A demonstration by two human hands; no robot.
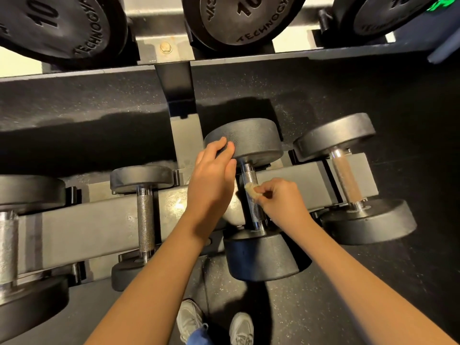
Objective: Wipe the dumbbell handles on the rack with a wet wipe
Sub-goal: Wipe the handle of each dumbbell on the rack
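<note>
- Your forearms come in from the bottom edge, above your pale shoes (190,317) on the dark floor.
- Your right hand (281,197) pinches a small wadded wet wipe (250,190) between the thumb and curled fingers. It presses the wipe against the knurled handle (256,211) of the middle dumbbell (261,255), which sits on the lower tier of the rack (87,227).
- Your left hand (211,175) lies on the rim of that dumbbell's far head (254,140). Its fingers are nearly straight and hold nothing; it appears to be steadying the weight.
- You look to be partway through this one handle. The wipe sits on its upper half, so the stretch down toward the near head probably needs a pass yet. No wet sheen shows on either part to confirm that.
- To the left, the small dumbbell handle (145,215) and the thick handle at the frame edge (8,245) are untouched by either hand. Nothing shows whether they have been wiped.
- To the right, the brownish handle (344,180) of the neighbouring dumbbell gives no sign of wiping either, so count it as open.
- Above, the dumbbells marked 10 (246,18) show only their end faces and their handles are hidden. By my reading, most of the rack remains to be done or at least checked.
</note>
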